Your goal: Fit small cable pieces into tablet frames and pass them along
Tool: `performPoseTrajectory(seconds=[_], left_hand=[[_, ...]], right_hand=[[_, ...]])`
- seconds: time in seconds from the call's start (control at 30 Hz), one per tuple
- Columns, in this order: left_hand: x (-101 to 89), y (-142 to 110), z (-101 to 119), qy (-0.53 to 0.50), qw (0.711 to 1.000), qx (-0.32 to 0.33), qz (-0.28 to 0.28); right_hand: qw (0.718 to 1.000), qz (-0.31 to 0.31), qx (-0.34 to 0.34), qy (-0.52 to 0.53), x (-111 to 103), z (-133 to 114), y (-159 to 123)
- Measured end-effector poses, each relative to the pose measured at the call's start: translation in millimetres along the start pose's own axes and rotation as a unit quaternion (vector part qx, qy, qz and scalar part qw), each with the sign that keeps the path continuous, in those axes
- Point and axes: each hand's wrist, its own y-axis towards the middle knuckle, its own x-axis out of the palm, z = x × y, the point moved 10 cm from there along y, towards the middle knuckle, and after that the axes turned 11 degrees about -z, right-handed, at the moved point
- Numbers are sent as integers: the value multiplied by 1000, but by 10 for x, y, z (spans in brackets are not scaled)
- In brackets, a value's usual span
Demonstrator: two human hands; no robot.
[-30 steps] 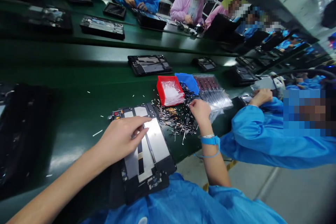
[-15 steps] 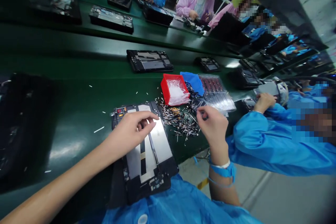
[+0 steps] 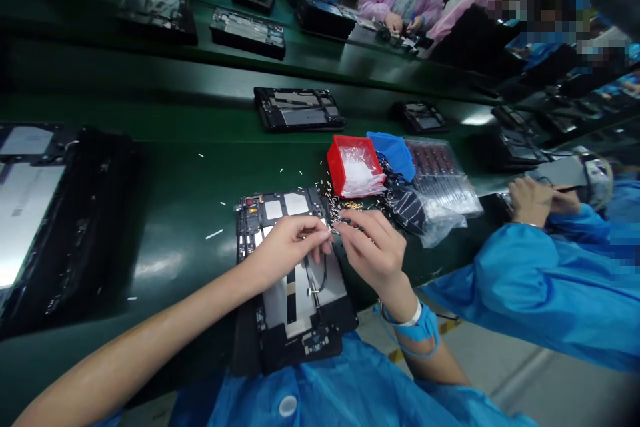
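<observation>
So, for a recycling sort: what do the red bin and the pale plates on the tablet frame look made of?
The red bin looks like moulded plastic: smooth, glossy walls. The pale plates look like sheet metal or foil, from their bright sheen, though coated film could look alike.

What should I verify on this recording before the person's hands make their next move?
1. Small white-tipped piece between the left hand and right hand: cannot tell which grip holds it.
2. Tablet frame lying flat on the green conveyor belt: ok.
3. Thin black cable on the tablet frame: cannot tell whether it is seated; it curves across the silver sheet.
4. Blue wrist strap on the right wrist: ok, worn; where its cord ends cannot tell.
5. Loose white slivers on the belt: not ok, scattered beside the frame.
6. Red plastic bin: ok, upright.
</observation>
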Motion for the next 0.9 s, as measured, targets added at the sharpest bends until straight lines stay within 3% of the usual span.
performPoseTrajectory(seconds=[0.2, 0.37, 0.43, 0.5, 0.67, 0.73, 0.83, 0.9], left_hand=[[-43, -21, 6, 19, 999, 6, 26], [-101, -102, 203, 197, 974, 74, 86], [-107, -112, 213, 236, 965, 68, 95], [-124, -89, 129, 196, 977, 32, 83], [-154, -41, -107, -19, 997, -53, 59], [-162, -35, -105, -47, 996, -50, 61], [-151, -38, -82, -52, 996, -38, 59], [-140, -46, -66, -39, 997, -29, 57]], right_hand=[[995, -16, 64, 73, 40, 11, 33], [995, -26, 77, 63, 49, -66, 65], [994, -37, 80, 58, 74, -18, 81], [994, -32, 99, 36, 68, 139, 92], [971, 20, 231, -65, -59, 696, 58], [979, 12, 202, -8, -10, 644, 92], [990, -15, 118, 83, 98, 334, 141], [990, -25, 98, 103, 148, 187, 143]])
